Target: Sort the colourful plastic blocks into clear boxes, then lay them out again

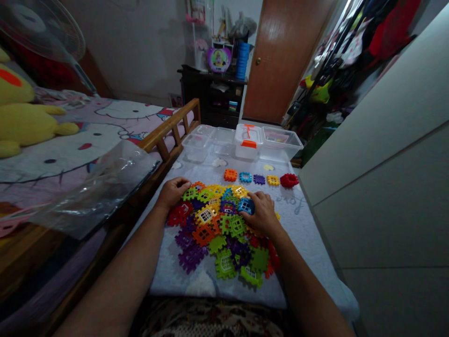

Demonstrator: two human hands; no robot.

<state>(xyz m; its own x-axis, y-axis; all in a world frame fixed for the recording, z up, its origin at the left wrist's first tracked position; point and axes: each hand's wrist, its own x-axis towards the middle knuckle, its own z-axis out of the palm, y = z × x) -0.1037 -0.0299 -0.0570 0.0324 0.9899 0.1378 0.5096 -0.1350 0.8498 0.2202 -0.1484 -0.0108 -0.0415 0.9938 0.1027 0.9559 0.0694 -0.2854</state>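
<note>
A heap of plastic interlocking building tiles (204, 232) in green, orange, yellow, purple and red lies on the grey-blue cloth (201, 284). On the right side of the heap, my right hand (263, 213) grips a blue window tile (246, 206) between thumb and fingers. At the heap's upper left edge rests my left hand (172, 192), fingers loosely bent, beside a green window tile (190, 194); nothing shows in it. Beyond the heap runs a row: an orange tile (230, 175), a blue tile (245, 177), a purple tile (259, 179), a yellow tile (272, 180) and red tiles (289, 180).
Clear plastic boxes (198, 149) stand at the table's far end, one with an orange-handled lid (248, 135). A wooden bed rail (171, 122) borders the left, with a plastic bag (101, 192) over it. A pale cabinet (382, 187) borders the right.
</note>
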